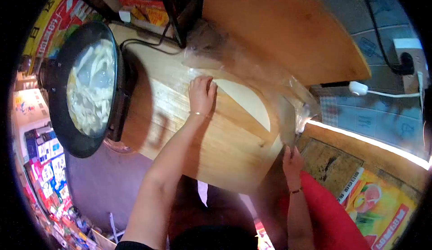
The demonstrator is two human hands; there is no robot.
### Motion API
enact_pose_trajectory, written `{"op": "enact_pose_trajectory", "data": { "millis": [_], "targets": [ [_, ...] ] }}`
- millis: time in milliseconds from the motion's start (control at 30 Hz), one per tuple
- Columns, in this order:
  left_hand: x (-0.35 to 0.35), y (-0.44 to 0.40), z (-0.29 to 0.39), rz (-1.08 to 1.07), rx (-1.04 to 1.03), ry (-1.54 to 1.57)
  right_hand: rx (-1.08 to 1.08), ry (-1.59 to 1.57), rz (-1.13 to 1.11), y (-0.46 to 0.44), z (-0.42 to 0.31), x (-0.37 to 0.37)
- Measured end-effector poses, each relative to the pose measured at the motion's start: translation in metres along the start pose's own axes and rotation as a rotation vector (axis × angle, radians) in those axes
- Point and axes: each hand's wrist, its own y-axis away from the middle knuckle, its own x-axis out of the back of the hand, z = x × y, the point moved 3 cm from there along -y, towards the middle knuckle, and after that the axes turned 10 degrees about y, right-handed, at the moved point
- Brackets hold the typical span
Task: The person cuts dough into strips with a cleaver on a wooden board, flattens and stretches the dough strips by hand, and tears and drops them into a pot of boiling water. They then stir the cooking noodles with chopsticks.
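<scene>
A pale half-round sheet of dough (246, 100) lies flat on a wooden board (225, 155), its straight side facing me. My left hand (202, 96) rests on the board at the dough's left tip, palm down, holding nothing, with the thumb side nearest the dough. At the board's right edge, my right hand (293, 161) is closed on a knife (286, 118). Its broad grey blade points away from me, just right of the dough. The handle is mostly hidden in my fingers.
On the left, a black wok (81, 144) holds white strips in cloudy liquid (92, 90). Clear plastic sheeting (252, 61) lies behind the dough. A large round-edged wooden panel (288, 29) leans at the back. A white plug (358, 88) hangs by the tiled wall, and printed cartons (382, 200) stand lower right.
</scene>
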Motion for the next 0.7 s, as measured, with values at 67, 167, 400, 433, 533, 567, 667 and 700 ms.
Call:
{"op": "enact_pose_trajectory", "data": {
  "millis": [67,167,400,433,533,567,667,700],
  "targets": [
    [-0.008,0.001,-0.001,0.065,0.001,-0.089,0.216,0.034,-0.159,-0.027,-0.041,0.001],
    [-0.010,0.001,0.004,0.067,0.009,-0.155,0.262,0.041,-0.363,-0.070,-0.091,-0.006],
    [-0.014,-0.002,0.000,0.047,0.086,-0.237,0.547,0.215,-0.299,-0.098,-0.105,-0.027],
    [-0.015,-0.003,0.000,0.048,0.094,-0.246,0.517,0.241,-0.283,-0.099,-0.103,-0.027],
    [-0.018,-0.005,-0.003,0.051,0.131,-0.229,0.505,0.277,-0.267,-0.101,-0.103,-0.026],
    [-0.019,-0.005,-0.004,0.066,0.130,-0.228,0.520,0.286,-0.258,-0.102,-0.103,-0.025],
    [-0.020,-0.004,-0.006,0.082,0.110,-0.236,0.496,0.230,-0.275,-0.105,-0.102,-0.026],
    [-0.019,-0.005,-0.005,0.086,0.103,-0.232,0.498,0.228,-0.279,-0.106,-0.103,-0.025]
  ]
}}
